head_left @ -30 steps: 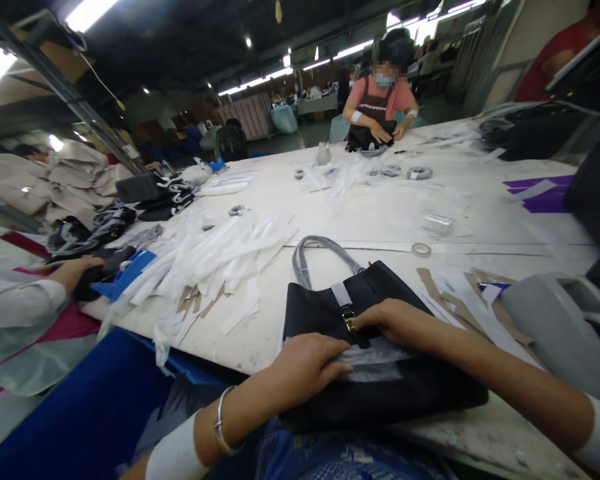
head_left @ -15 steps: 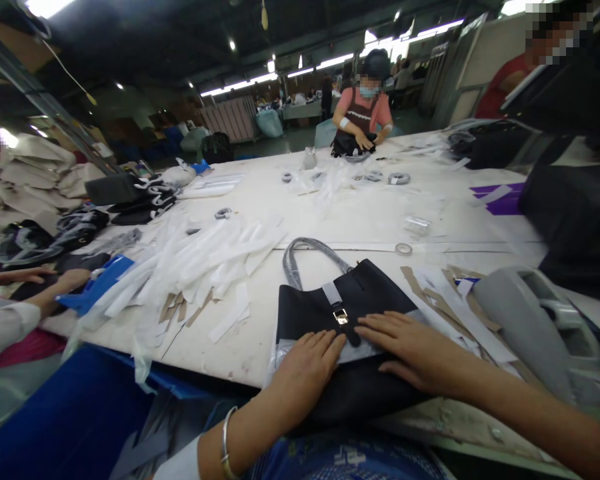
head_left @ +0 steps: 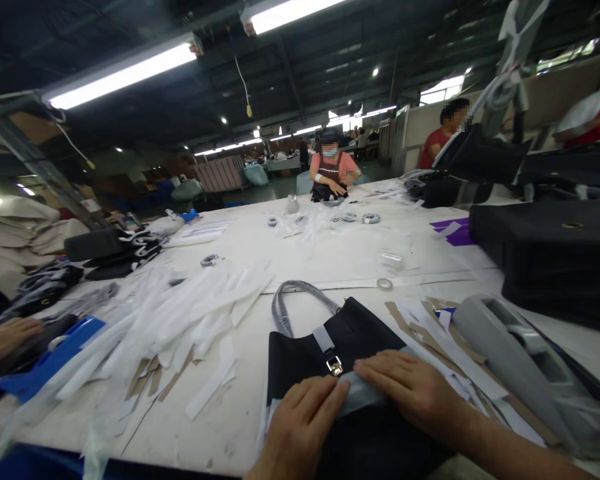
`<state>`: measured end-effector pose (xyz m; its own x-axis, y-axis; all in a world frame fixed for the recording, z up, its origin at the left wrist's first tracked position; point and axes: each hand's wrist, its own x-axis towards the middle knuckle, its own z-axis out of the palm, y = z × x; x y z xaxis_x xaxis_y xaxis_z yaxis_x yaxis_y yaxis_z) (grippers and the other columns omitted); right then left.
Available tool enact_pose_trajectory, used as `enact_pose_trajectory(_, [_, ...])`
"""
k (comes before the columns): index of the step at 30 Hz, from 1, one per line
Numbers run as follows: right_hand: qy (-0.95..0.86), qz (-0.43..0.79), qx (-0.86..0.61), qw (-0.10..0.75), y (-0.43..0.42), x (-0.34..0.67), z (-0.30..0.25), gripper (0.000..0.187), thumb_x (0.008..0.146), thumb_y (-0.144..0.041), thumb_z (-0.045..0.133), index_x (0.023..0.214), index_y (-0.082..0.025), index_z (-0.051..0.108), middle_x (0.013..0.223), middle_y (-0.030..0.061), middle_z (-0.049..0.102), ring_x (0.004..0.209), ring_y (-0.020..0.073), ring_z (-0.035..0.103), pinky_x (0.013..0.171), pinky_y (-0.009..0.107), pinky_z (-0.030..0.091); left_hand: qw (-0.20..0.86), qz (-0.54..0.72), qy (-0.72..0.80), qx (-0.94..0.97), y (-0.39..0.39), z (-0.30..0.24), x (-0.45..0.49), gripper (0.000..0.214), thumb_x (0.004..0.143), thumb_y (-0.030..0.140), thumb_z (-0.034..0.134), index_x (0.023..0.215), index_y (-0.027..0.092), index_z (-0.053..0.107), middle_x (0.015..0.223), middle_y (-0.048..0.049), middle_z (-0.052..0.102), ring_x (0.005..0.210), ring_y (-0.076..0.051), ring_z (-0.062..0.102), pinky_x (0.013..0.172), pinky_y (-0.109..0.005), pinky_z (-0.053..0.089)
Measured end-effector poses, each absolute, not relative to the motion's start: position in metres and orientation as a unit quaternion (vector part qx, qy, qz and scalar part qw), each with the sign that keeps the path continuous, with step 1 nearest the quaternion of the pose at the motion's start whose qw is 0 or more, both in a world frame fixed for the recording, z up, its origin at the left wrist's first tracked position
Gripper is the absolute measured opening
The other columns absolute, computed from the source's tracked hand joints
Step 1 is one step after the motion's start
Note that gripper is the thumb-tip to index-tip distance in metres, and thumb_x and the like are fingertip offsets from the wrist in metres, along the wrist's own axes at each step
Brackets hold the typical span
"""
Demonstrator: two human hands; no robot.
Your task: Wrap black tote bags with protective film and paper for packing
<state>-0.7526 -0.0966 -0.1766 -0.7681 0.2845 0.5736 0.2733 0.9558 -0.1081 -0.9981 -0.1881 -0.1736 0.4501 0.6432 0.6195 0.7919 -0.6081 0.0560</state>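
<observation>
A black handbag (head_left: pixel 325 357) lies flat on the white worktable (head_left: pixel 330 250) in front of me, its grey wrapped handles (head_left: pixel 290 303) pointing away. A metal clasp (head_left: pixel 335 365) sits on a grey strap at its middle. My left hand (head_left: pixel 300 423) lies flat, fingers stretched, on a clear plastic strip (head_left: pixel 360 395) across the bag just below the clasp. My right hand (head_left: pixel 410 390) rests flat on the same strip to the right of the clasp.
White paper strips (head_left: pixel 195 307) and brown card scraps are heaped to the left. A grey tool (head_left: pixel 520 360) lies at right, black bags (head_left: pixel 555 250) behind it. Tape rolls (head_left: pixel 384 283) dot the middle. Another person's hand (head_left: pixel 5 337) is at far left; other people work at the far end.
The view has tilted up, so the bag and hands sit lower in the picture. Both hands changed from gripping at the clasp to lying flat on the plastic strip.
</observation>
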Motion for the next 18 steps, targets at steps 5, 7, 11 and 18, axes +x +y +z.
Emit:
enact_pose_trajectory(5, [-0.959, 0.110, -0.223, 0.135, -0.098, -0.759, -0.177, 0.069, 0.086, -0.014, 0.054, 0.149, -0.030, 0.031, 0.149, 0.0095, 0.039, 0.136, 0.0306, 0.037, 0.110, 0.057, 0.033, 0.053, -0.129, -0.507, -0.850, -0.177, -0.193, -0.998, 0.052, 0.093, 0.012, 0.041, 0.144, 0.025, 0.040, 0.145, -0.0077, 0.047, 0.130, -0.025, 0.047, 0.106, -0.043, 0.044])
enact_pose_trajectory(7, [-0.960, 0.175, -0.209, 0.070, -0.099, -0.759, -0.170, 0.075, 0.084, -0.029, 0.063, 0.150, -0.030, 0.028, 0.154, 0.0093, 0.031, 0.140, 0.0339, 0.028, 0.113, 0.062, 0.024, -0.013, -0.058, -0.504, -0.862, -0.174, -0.202, -1.001, 0.057, 0.094, 0.023, 0.046, 0.149, 0.025, 0.029, 0.149, -0.0095, 0.040, 0.134, -0.026, 0.042, 0.111, -0.047, 0.037])
enact_pose_trajectory(11, [-0.947, 0.238, -0.200, 0.085, -0.088, -0.763, -0.145, 0.059, 0.090, -0.038, 0.058, 0.145, -0.029, 0.039, 0.150, 0.0075, 0.039, 0.139, 0.0280, 0.033, 0.116, 0.053, 0.025, -0.038, -0.050, -0.472, -0.879, -0.169, -0.204, -1.008, 0.085, 0.086, 0.062, 0.050, 0.153, 0.023, 0.015, 0.152, -0.0169, 0.030, 0.136, -0.032, 0.038, 0.107, -0.049, 0.040])
enact_pose_trajectory(18, [-0.917, 0.191, -0.244, 0.250, 0.041, -0.795, -0.136, 0.037, 0.094, -0.036, 0.050, 0.126, -0.022, 0.061, 0.131, 0.0070, 0.061, 0.125, 0.0210, 0.053, 0.108, 0.035, 0.040, 0.215, -0.131, -0.354, -0.901, -0.143, -0.236, -0.998, 0.052, 0.096, 0.034, 0.048, 0.146, 0.031, 0.033, 0.141, -0.0061, 0.051, 0.125, -0.022, 0.053, 0.106, -0.036, 0.041])
